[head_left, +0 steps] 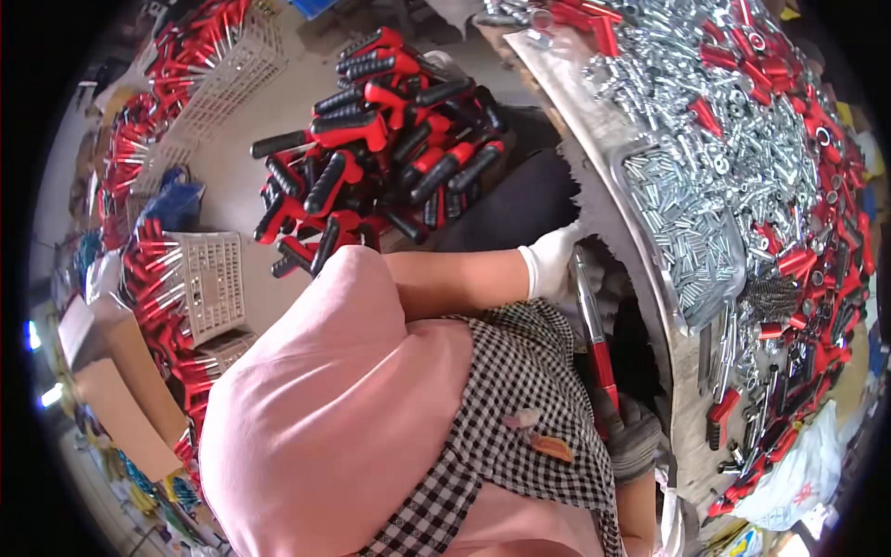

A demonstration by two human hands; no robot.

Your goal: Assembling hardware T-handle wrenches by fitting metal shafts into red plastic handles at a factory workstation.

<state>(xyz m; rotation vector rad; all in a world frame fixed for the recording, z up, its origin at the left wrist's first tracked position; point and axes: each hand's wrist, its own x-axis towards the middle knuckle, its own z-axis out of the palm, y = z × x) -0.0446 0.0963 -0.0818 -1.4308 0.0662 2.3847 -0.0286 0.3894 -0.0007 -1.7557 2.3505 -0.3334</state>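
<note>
A red-and-metal tool (594, 325) is held at the worktable's (594, 139) near edge — the white-gloved left hand (554, 262) closed round its upper end, the grey-gloved right hand (631, 432) gripping the red lower end — close to the heaped screws (687, 232) for reach.

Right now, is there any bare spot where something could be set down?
Bare floor lies between the white baskets and the pile of red-and-black handles. The metal table is crowded with silver pins.
</note>
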